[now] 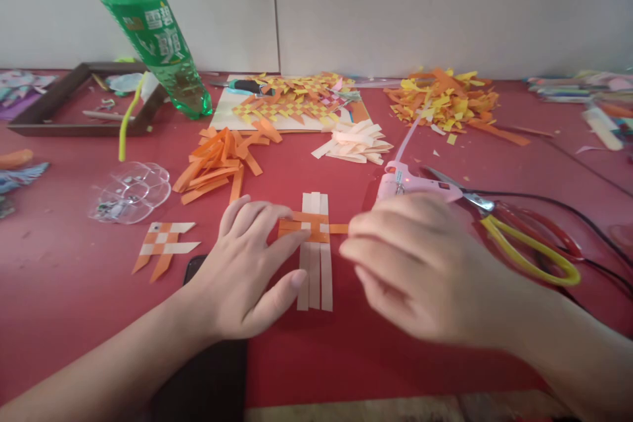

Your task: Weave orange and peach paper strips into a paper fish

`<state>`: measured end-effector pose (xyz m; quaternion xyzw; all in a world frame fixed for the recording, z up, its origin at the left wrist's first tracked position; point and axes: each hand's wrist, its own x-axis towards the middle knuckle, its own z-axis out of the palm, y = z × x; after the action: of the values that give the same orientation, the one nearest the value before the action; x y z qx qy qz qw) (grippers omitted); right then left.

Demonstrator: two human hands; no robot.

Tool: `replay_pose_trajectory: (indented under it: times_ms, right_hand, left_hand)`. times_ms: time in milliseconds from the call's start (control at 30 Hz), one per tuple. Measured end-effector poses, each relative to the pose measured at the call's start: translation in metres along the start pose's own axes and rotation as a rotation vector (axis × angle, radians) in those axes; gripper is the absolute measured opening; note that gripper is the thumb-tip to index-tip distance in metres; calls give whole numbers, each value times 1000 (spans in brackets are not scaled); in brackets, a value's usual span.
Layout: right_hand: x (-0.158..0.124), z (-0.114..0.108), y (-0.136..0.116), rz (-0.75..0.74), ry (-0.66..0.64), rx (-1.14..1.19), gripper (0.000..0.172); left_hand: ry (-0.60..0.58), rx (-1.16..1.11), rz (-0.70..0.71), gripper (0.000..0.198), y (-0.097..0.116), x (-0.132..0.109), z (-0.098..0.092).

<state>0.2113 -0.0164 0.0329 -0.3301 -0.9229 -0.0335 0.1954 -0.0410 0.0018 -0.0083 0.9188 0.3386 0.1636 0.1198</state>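
Three pale paper strips (315,270) lie side by side on the red table, crossed near their top by orange strips (309,227) woven through them. My left hand (250,270) rests flat on the table, fingers spread, pressing the left ends of the orange strips. My right hand (415,270) hovers at the right end of the orange strips with its fingers curled together; the fingertips are blurred and turned away, so what they pinch is hidden.
A pink glue gun (413,184) and red-and-yellow scissors (529,244) lie right of the weave. Loose orange strips (217,161), cream strips (353,142), a finished small weave (163,244), a clear plastic tray (131,192), a green bottle (158,33), a wooden frame (54,102) and scrap piles (445,99) surround it.
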Motion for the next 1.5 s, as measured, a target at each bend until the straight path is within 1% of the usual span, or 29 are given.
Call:
replay_pose_trajectory:
  times_ms: [67, 133, 200, 300, 400, 467, 533, 633, 700, 767, 800, 900, 1000, 1100, 1167, 1233, 1367, 1433, 1500]
  right_hand:
    - [0, 6, -16, -75, -45, 57, 14]
    - [-3, 14, -28, -79, -79, 85, 12]
    - [-7, 22, -36, -49, -74, 106, 12]
    - [-14, 29, -44, 79, -44, 91, 16]
    - [-24, 33, -46, 241, -42, 20, 16]
    - [-30, 35, -44, 319, -38, -10, 20]
    - [-35, 36, -41, 371, -38, -41, 26]
    - [-39, 38, -35, 424, -59, -108, 30]
    - [-40, 38, -33, 438, -60, -146, 32]
    - [-40, 39, -32, 414, -46, -180, 33]
    - [-40, 39, -32, 389, -38, -190, 32]
    - [-40, 39, -33, 336, -23, -185, 28]
    - [-39, 35, -34, 283, -9, -84, 20]
    - [-38, 27, -32, 195, -5, 80, 21]
    - [-37, 22, -28, 181, -30, 146, 22]
    - [-37, 18, -23, 165, -86, 183, 26]
    - [-39, 15, -14, 35, -189, 222, 35]
    - [-38, 16, -11, -6, -195, 202, 36]
    - [-37, 17, -9, -25, -182, 183, 36]
  left_hand:
    - [-5, 14, 2, 47, 1, -1, 0]
    - [-5, 20, 6, 47, 1, -1, 1]
    - [10, 24, 14, 45, 2, 0, 0]
    - [44, 28, 35, 43, 4, 1, 0]
    - [63, -9, 42, 41, 8, 0, -1]
    - [65, -42, 47, 40, 12, -1, -1]
    - [77, -42, 71, 41, 16, -2, -3]
    - [111, 37, 111, 40, 22, -4, -6]
    - [110, 84, 142, 42, 26, -5, -6]
    - [70, 111, 169, 47, 29, -7, -4]
    - [38, 121, 174, 49, 31, -8, -2]
    - [-9, 162, 180, 52, 36, -12, 4]
    - [-36, 170, 204, 56, 40, -14, 5]
    - [-47, 166, 240, 56, 42, -17, 0]
    - [-53, 148, 259, 53, 42, -19, -4]
    - [-43, 119, 267, 50, 41, -20, -6]
    - [-47, 7, 222, 47, 37, -21, -3]
    - [-62, -30, 169, 52, 35, -20, 0]
    - [-70, -29, 146, 55, 35, -20, 2]
